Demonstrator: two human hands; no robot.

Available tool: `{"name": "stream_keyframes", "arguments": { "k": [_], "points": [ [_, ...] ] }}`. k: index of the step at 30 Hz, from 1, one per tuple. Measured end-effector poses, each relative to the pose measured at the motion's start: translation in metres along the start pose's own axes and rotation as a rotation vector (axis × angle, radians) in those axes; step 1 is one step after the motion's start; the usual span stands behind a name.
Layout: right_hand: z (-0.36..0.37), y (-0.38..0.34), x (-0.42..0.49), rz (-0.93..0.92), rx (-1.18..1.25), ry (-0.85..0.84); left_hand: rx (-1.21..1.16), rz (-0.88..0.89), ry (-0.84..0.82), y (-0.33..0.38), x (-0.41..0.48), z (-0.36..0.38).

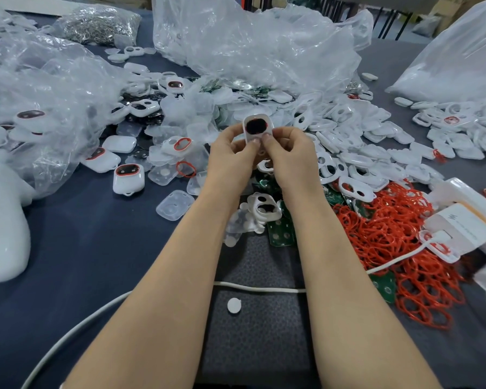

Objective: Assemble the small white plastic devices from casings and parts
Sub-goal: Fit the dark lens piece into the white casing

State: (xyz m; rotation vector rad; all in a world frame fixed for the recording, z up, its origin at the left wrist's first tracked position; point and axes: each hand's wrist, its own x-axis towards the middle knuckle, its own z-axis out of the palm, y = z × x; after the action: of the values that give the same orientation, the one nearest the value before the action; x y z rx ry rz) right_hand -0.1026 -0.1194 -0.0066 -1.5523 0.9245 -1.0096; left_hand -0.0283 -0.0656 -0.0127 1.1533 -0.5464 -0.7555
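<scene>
White casing (258, 127) pinched between left hand (234, 150) and right hand (287, 151), thumbs pressing lower edge.

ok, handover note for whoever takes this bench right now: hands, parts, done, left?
Hands: left hand and right hand both pinch one white casing held above the table, thumbs on its lower face, dark window toward the camera.
Parts: red rings heaped at right, green boards between the forearms, empty casings piled right of the hands, clear covers at left.
Done: a few closed units with red-rimmed windows lie at left.
Left: finish the held one; the piles are unassembled.
</scene>
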Motion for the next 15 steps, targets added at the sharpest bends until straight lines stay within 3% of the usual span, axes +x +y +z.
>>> {"name": "stream_keyframes", "arguments": {
  "k": [7, 15],
  "points": [
    [-0.0091, -0.0048, 0.0011, 0.147, 0.393, -0.168, -0.170, -0.036, -0.056, 0.0084, -0.0030, 0.0010],
    [-0.0083, -0.0034, 0.0009, 0.100, 0.342, -0.156, -0.068, -0.017, -0.041, 0.0091, -0.0038, 0.0000]
  ]
}}
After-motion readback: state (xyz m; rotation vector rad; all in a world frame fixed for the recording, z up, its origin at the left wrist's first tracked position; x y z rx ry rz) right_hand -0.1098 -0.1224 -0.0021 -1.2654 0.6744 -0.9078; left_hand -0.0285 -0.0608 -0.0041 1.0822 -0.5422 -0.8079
